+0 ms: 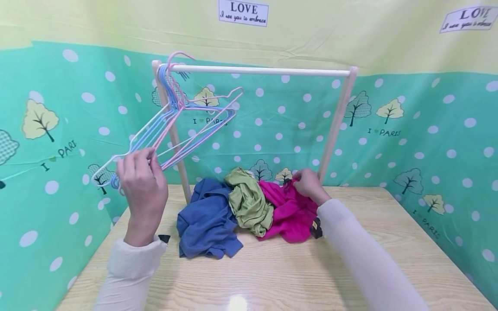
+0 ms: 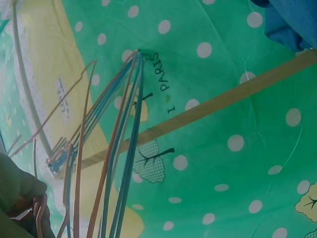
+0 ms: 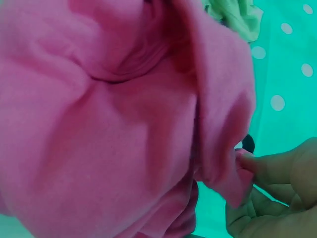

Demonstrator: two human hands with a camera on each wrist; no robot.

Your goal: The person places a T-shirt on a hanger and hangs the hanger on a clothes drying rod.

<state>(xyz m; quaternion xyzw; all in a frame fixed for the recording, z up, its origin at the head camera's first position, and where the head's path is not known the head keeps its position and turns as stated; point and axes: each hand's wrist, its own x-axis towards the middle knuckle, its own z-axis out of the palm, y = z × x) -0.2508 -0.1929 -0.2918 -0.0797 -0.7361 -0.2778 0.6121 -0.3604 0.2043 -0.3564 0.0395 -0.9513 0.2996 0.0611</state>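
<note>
My left hand (image 1: 143, 190) pinches a pink wire hanger (image 1: 168, 128) near one lower corner. That hanger's hook sits up at the rail's left end, beside several blue, white and pink hangers (image 1: 171, 97). In the left wrist view, thumb and fingers (image 2: 25, 188) close on the pink wire. At the right, my right hand (image 1: 310, 185) pinches an edge of a crumpled magenta garment (image 1: 289, 211) on the table. The right wrist view shows the fabric (image 3: 124, 134) bunched large, with a corner between thumb and fingers (image 3: 277, 168). The garment's full shape is hidden in folds.
A rack with a white rail (image 1: 260, 70) and wooden posts (image 1: 337, 125) stands at the back. A crumpled blue garment (image 1: 208, 220) and a green one (image 1: 250, 203) lie left of the magenta one on the wood-grain table (image 1: 249, 276). Patterned cloth (image 1: 435, 108) surrounds the table.
</note>
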